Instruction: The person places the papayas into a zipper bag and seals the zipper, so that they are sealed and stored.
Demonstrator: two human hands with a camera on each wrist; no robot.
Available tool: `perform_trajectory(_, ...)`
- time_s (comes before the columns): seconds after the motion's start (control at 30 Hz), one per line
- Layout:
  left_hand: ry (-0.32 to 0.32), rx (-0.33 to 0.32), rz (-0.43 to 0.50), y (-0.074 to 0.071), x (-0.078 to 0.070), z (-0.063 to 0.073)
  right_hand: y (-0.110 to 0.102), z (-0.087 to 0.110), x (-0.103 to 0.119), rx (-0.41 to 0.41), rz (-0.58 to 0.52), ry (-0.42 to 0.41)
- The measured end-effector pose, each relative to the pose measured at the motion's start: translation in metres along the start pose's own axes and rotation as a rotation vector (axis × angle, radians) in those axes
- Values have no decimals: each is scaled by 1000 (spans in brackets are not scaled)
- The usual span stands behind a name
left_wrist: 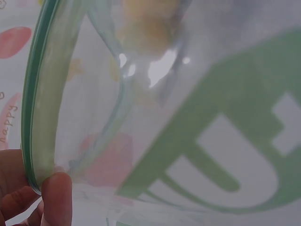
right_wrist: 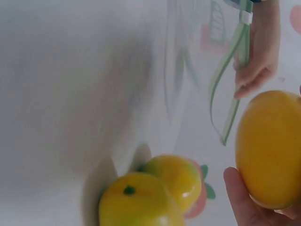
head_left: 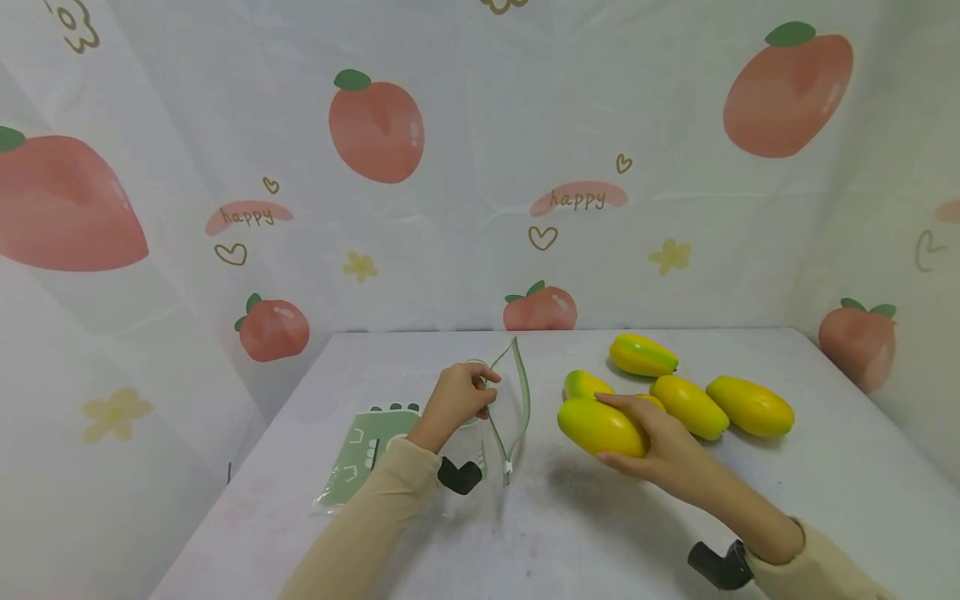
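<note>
My left hand (head_left: 461,396) pinches the green rim of a clear zip bag (head_left: 525,398) between thumb and fingers. The bag's mouth stands spread, with a white slider (head_left: 508,467) at its near end. Close up in the left wrist view, fingers (left_wrist: 57,197) hold the green-edged rim (left_wrist: 29,117); green print shows on the clear plastic. To the right of the mouth, my right hand (head_left: 663,437) grips a plump yellow-green mango-shaped fruit (head_left: 600,427) above the table. Thumb and fingers curl round the fruit (right_wrist: 270,150), seen also in the right wrist view.
Several similar yellow-green fruits (head_left: 750,406) lie at the right back of the table (head_left: 540,550). Flat plastic packaging with green print (head_left: 348,458) lies left of the left hand. A white fruit-print cloth (head_left: 465,250) hangs behind the table.
</note>
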State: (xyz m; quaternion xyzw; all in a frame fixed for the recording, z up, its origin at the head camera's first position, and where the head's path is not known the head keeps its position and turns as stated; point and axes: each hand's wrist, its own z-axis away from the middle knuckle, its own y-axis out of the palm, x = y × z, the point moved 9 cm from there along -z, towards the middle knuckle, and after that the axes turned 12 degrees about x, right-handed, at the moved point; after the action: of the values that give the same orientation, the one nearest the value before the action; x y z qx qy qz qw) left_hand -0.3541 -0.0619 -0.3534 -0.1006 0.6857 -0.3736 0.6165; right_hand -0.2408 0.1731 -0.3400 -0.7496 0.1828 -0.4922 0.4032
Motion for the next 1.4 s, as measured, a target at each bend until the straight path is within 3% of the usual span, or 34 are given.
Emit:
perform_trajectory(0.4, -7, 4, 7, 0, -1, 1, 25, -28, 14, 43, -46, -51)
perform_trajectory(0.93, -6, 4, -3, 1, -4, 2, 47, -51, 12, 55, -144, 52)
perform_trajectory(1.4, -6, 7, -14, 2, -4, 1, 51, -58, 14, 35, -151, 38)
